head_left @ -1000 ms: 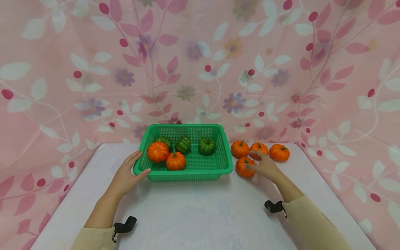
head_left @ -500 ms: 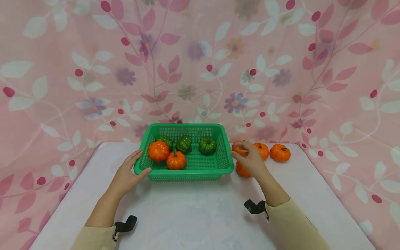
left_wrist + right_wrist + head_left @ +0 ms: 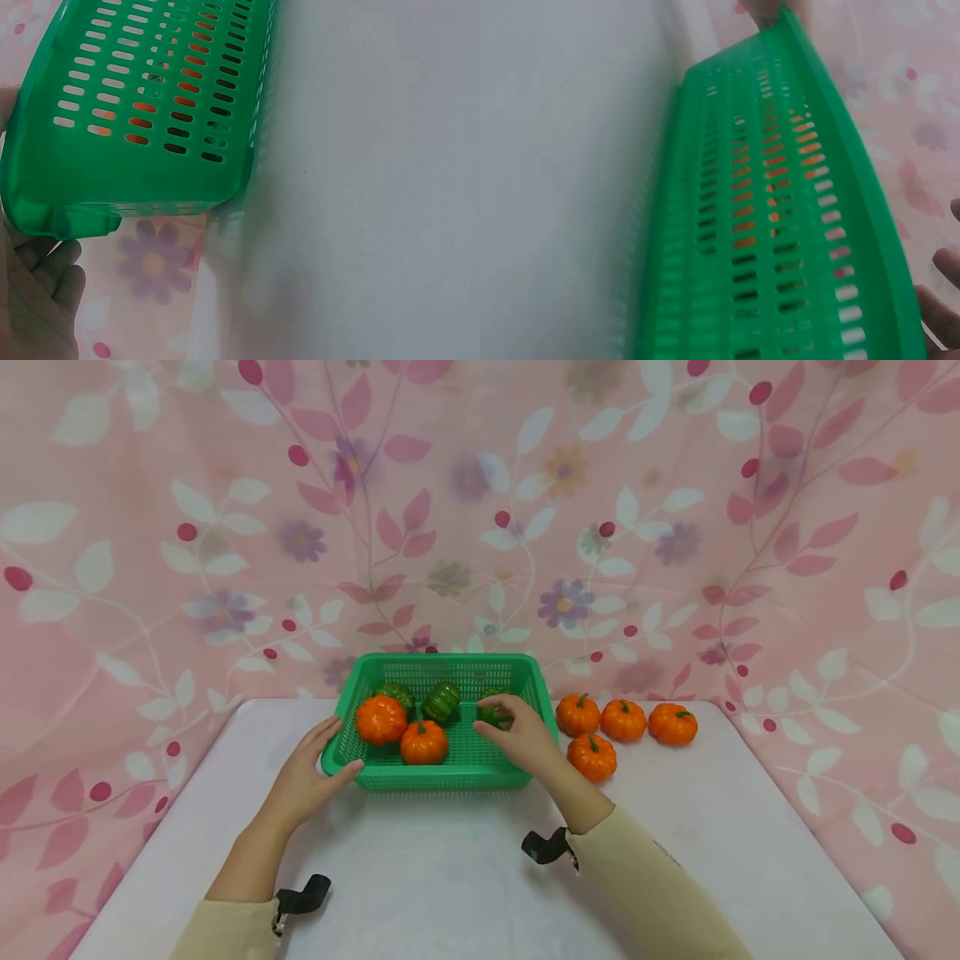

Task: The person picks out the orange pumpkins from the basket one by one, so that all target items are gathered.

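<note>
In the head view, a green plastic basket [image 3: 442, 778] holds several pumpkins. My left hand [image 3: 306, 783] rests against its left front corner, thumb apart from fairly straight fingers; the left wrist view shows fingertips beside the rim. My right hand [image 3: 521, 739] is over the basket's right half, fingers loosely bent with a gap to the thumb. It partly covers a small green pumpkin [image 3: 492, 713]. Another ribbed green pumpkin [image 3: 441, 702] lies on its side, with a third green one [image 3: 396, 695] behind an orange pumpkin [image 3: 381, 720]. A second orange pumpkin [image 3: 424, 742] sits at the front.
Right of the basket, several orange pumpkins stand on the white table [image 3: 450, 877]: a front one [image 3: 592, 758], a back one [image 3: 577, 715], a middle one [image 3: 623, 720] and a far right one [image 3: 672, 724]. A pink floral cloth [image 3: 480, 527] hangs behind.
My right hand has moved left from the loose orange pumpkins to above the right green pumpkin in the basket. My left hand stays at the basket's corner.
</note>
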A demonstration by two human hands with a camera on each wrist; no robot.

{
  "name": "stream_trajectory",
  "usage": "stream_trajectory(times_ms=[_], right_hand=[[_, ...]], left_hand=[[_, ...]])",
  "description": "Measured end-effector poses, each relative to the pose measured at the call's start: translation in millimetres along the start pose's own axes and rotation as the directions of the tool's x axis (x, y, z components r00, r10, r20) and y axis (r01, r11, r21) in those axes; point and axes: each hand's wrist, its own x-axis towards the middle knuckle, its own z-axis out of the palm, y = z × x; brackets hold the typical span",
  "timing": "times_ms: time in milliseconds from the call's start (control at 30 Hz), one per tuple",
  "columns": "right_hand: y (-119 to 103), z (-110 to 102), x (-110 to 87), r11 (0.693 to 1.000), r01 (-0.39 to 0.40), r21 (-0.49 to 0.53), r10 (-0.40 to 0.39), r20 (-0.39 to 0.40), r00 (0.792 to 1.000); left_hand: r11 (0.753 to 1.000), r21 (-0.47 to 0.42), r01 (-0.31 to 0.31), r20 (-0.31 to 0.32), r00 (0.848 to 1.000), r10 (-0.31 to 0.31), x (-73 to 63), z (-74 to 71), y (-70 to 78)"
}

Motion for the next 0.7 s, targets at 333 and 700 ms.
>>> stream_trajectory(times_ms=[333,700], right_hand=[[-10,40,28.9,1.0,-0.013,-0.008,0.014,0.159,0.987],[-12,58,52.7,0.991,-0.086,-0.103,0.113,0.289,0.951]], left_hand=[[1.0,0.001,-0.002,-0.001,1.0,0.002,-0.8,-0.5,0.3],[1.0,0.02,0.003,0.008,1.0,-0.003,-0.4,-1.3,1.0]])
